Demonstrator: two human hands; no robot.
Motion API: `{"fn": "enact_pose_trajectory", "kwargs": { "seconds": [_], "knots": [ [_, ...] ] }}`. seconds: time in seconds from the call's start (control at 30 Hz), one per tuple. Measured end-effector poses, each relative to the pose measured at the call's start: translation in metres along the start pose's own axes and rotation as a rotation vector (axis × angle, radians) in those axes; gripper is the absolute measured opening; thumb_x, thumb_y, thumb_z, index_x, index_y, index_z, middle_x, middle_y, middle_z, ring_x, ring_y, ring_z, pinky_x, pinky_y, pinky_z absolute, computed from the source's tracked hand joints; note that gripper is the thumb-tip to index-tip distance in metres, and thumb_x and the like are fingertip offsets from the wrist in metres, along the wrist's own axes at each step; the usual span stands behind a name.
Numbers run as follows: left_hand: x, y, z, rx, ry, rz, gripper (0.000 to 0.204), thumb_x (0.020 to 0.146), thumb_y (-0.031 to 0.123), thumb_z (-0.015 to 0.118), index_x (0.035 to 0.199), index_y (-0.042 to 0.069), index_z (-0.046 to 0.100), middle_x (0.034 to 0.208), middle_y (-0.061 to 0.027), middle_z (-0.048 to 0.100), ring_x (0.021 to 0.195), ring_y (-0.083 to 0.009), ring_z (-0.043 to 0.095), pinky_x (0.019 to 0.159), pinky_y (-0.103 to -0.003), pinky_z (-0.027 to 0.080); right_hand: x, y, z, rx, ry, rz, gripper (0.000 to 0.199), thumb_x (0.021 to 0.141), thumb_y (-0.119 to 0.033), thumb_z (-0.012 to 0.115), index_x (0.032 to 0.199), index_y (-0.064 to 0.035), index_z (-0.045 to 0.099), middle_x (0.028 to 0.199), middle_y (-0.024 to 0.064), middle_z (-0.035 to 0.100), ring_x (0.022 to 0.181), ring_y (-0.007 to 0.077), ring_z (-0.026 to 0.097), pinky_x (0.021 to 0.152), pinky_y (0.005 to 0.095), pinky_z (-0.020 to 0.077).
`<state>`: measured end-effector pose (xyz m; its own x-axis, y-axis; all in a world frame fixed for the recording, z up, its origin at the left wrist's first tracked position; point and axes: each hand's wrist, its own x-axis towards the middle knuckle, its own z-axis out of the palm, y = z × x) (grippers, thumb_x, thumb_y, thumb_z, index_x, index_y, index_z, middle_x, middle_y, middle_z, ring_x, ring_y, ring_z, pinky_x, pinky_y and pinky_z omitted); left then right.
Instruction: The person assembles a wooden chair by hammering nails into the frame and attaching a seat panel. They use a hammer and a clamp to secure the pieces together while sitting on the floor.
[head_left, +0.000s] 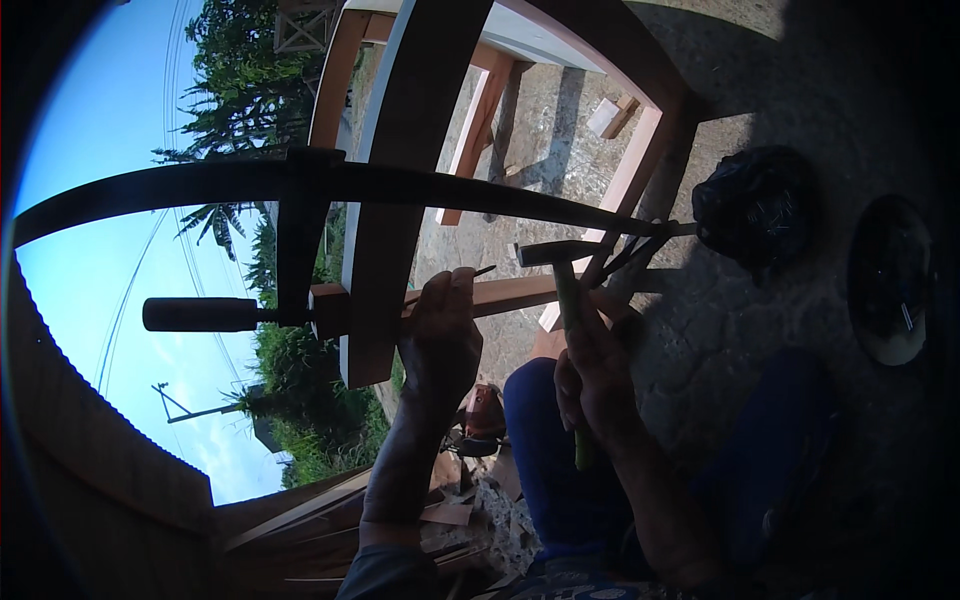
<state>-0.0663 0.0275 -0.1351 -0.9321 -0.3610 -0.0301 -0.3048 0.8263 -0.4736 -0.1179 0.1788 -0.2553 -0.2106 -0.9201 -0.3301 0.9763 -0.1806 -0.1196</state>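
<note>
My right hand (602, 375) is closed around the greenish handle of a hammer (555, 252), whose dark head points left. Just to its left, my left hand (440, 335) pinches a thin dark pointed rod (486, 271), perhaps a nail or punch; its tip shows past the fingers. That hand is against a wooden rail (515, 295) of a wooden frame (400, 130). A long bar clamp (430, 187) with a dark grip spans the frame. Its screw end presses near the joint beside my left hand. The hammer head is apart from the rod.
A black plastic bag (757, 210) and a round dark dish (890, 280) sit on the concrete floor at right. A small wood block (606, 118) lies beyond the frame. Below my left hand are a reddish power tool (484, 412) and wood scraps (447, 514).
</note>
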Motion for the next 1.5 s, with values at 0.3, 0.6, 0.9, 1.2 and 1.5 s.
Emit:
{"fn": "enact_pose_trajectory", "kwargs": {
  "seconds": [0.3, 0.6, 0.9, 1.2, 1.5],
  "knots": [
    [0.002, 0.002, -0.004, -0.038, -0.020, -0.027, 0.034, 0.083, -0.008, 0.057, 0.114, 0.003, 0.066, 0.105, -0.0186, 0.067, 0.094, -0.0344, 0.069, 0.080, -0.041, 0.058, 0.002, 0.005, 0.002, -0.016, 0.025, -0.010, 0.051, 0.108, -0.028, 0.041, 0.157, -0.0245, 0.026, 0.057, -0.0024, 0.040, 0.038, 0.0055, 0.037, 0.034, 0.0233, 0.0366],
    [0.003, 0.004, -0.004, -0.063, -0.023, -0.030, 0.033, 0.084, -0.007, 0.058, 0.114, 0.004, 0.067, 0.107, -0.0176, 0.068, 0.093, -0.0348, 0.069, 0.079, -0.041, 0.058, 0.001, -0.004, 0.003, -0.117, -0.033, 0.004, 0.052, 0.108, -0.025, 0.041, 0.158, -0.0237, 0.026, 0.058, -0.0032, 0.041, 0.040, 0.0056, 0.037, 0.035, 0.0227, 0.0360],
    [0.003, 0.003, -0.003, -0.038, -0.021, -0.052, 0.030, 0.085, -0.007, 0.058, 0.111, 0.003, 0.067, 0.105, -0.0185, 0.068, 0.092, -0.0353, 0.070, 0.078, -0.041, 0.058, 0.002, -0.001, 0.005, -0.141, -0.070, 0.012, 0.051, 0.109, -0.026, 0.040, 0.157, -0.0230, 0.026, 0.058, -0.0033, 0.041, 0.040, 0.0052, 0.036, 0.036, 0.0226, 0.0366],
    [0.000, 0.000, -0.005, -0.058, -0.015, -0.064, 0.028, 0.086, -0.007, 0.058, 0.111, 0.002, 0.068, 0.107, -0.0200, 0.069, 0.098, -0.0352, 0.070, 0.082, -0.041, 0.058, 0.005, 0.001, 0.006, -0.143, -0.056, 0.026, 0.054, 0.108, -0.026, 0.042, 0.159, -0.0230, 0.022, 0.055, -0.0032, 0.039, 0.039, 0.0044, 0.035, 0.035, 0.0219, 0.0364],
    [0.001, -0.001, -0.003, -0.079, -0.040, -0.029, 0.031, 0.085, -0.008, 0.059, 0.113, 0.002, 0.067, 0.108, -0.0189, 0.068, 0.098, -0.0352, 0.069, 0.083, -0.041, 0.057, 0.003, 0.007, 0.006, 0.010, 0.111, -0.078, 0.053, 0.108, -0.028, 0.042, 0.158, -0.0229, 0.025, 0.056, -0.0027, 0.041, 0.039, 0.0058, 0.039, 0.036, 0.0230, 0.0380]
  ]
}}
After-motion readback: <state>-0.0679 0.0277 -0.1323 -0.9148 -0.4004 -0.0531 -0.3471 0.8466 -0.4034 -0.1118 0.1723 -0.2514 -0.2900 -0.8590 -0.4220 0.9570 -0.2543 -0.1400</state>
